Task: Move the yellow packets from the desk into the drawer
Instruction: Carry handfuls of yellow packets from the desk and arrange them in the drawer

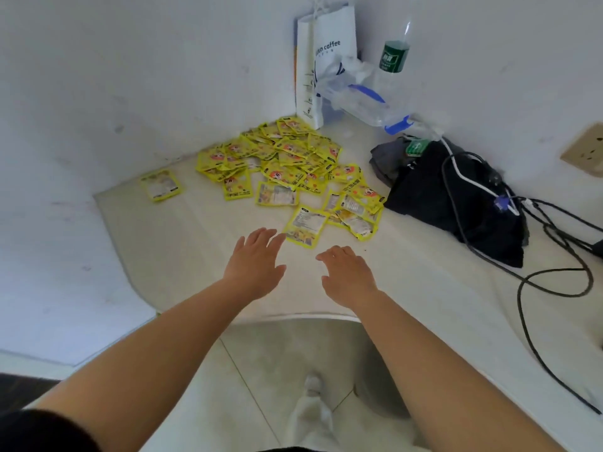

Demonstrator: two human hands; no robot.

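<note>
Yellow packets [287,168]; white desk [202,243]; black bag [456,203].

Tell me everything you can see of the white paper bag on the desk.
The paper bag is white, with dark blue lettering ending in "coffee" on its front and small print down its narrow side. It stands upright in the back corner of the desk, against the wall, string handles up. Some yellow packets lie at its foot; crumpled clear plastic rests against its front.

Glossy yellow packets [287,164], probably foil-plastic, on smooth matt desk [182,243]; white paper bag [326,53].
</note>
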